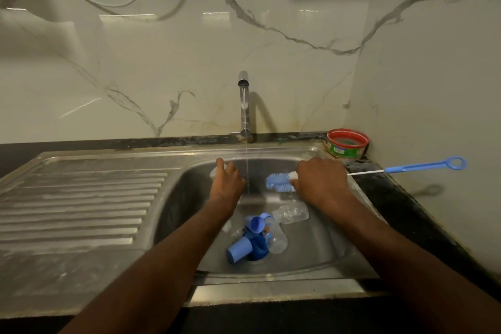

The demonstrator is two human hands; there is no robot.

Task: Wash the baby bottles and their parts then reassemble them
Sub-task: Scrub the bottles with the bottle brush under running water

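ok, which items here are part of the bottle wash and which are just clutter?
Job:
- bottle brush, gripped by right hand
- clear part in left hand
- clear bottles and blue caps in sink
- running tap

Lying about:
- red tub on the counter

Left hand [226, 183] hides most of clear part [214, 171].

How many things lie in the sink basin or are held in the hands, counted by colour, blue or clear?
Blue: 4 (brush, two caps, collar)
Clear: 3 (two bottles, a part in the left hand)
Total: 7, though small clear pieces may hide.
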